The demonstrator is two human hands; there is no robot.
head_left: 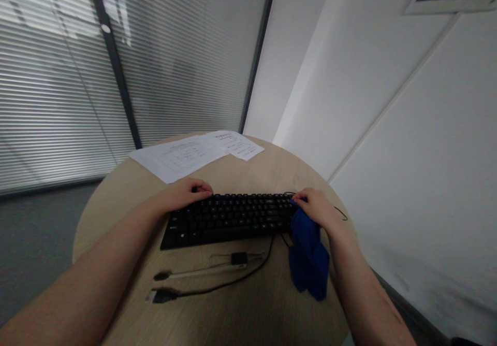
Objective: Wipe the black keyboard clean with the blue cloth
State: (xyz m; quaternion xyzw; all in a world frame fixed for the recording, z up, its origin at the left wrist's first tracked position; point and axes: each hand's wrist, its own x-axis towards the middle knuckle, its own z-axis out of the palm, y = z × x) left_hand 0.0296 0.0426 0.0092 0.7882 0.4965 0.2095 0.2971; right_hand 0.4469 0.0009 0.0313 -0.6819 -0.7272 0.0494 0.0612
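A black keyboard point(233, 216) lies across the round table, its right end slightly farther from me. My left hand point(190, 193) is closed at its far left edge, thumb and curled fingers gripping it there. Over the keyboard's right end, my right hand point(312, 203) pinches a blue cloth point(308, 258), which hangs down past the near edge onto the table. The cloth and hand hide the keyboard's right corner. A black USB cable point(221, 286) runs out from under the keyboard, its plug toward the left.
Between keyboard and cable lies a thin pale stick point(202, 271) with a dark tip and a small black block point(239, 258). Printed papers point(182, 154) rest at the table's point(287, 167) far side. Blinds cover the glass at left; a white wall point(419, 144) stands close at right.
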